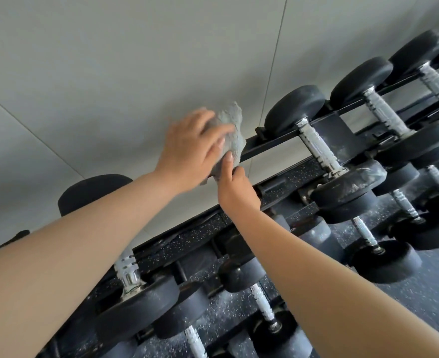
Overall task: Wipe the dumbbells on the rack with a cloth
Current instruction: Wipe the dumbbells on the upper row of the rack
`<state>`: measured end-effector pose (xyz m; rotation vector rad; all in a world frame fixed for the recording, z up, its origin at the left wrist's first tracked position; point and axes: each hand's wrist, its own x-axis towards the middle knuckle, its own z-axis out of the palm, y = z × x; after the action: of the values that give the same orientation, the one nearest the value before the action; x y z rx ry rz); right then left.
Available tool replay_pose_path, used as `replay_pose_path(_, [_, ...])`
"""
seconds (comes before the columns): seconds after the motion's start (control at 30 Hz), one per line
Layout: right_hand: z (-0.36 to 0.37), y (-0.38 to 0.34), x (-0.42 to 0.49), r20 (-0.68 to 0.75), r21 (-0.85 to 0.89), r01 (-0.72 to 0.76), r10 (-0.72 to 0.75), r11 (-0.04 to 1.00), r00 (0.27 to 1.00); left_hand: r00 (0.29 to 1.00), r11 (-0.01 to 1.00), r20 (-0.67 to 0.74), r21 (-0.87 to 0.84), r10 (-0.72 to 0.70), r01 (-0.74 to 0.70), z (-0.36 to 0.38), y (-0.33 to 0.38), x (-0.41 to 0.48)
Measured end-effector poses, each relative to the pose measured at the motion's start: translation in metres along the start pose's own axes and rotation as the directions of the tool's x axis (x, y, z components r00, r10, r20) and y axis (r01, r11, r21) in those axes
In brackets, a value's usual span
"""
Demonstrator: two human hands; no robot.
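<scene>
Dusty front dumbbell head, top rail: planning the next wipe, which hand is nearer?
Right. The right hand pinches the cloth left of the dumbbell head; the left hand grips it farther left.

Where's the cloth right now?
Head view, centre: the cloth is gripped by the left hand, right hand pinching its lower edge, at the rack's top rail, just left of the nearest top-row dumbbell.

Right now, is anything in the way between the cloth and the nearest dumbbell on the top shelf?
No, nothing visible. The left hand and the right hand hold the cloth by the top rail, and only a bare stretch of that rail lies between it and the nearest dumbbell.
</scene>
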<state>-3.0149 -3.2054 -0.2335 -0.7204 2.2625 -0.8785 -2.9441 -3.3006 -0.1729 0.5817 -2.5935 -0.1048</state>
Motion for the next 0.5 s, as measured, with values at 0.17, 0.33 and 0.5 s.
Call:
replay_pose_path(0.17, [-0.004, -0.004, -0.005, -0.041, 0.021, -0.057, 0.058, 0.998, 0.998, 0.963, 0.990, 0.238, 0.094, -0.128, 0.108, 0.009, 0.009, 0.005])
replay_pose_path(0.33, [-0.002, -0.005, -0.004, -0.096, 0.026, -0.071, 0.073, 0.997, 0.993, 0.968, 0.977, 0.241, 0.210, -0.075, 0.024, 0.011, 0.003, 0.019])
replay_pose_path(0.5, [-0.002, -0.011, -0.007, -0.140, 0.008, -0.116, 0.116, 0.993, 0.983, 0.997, 0.955, 0.033, 0.287, 0.064, -0.070, 0.015, -0.004, 0.008])
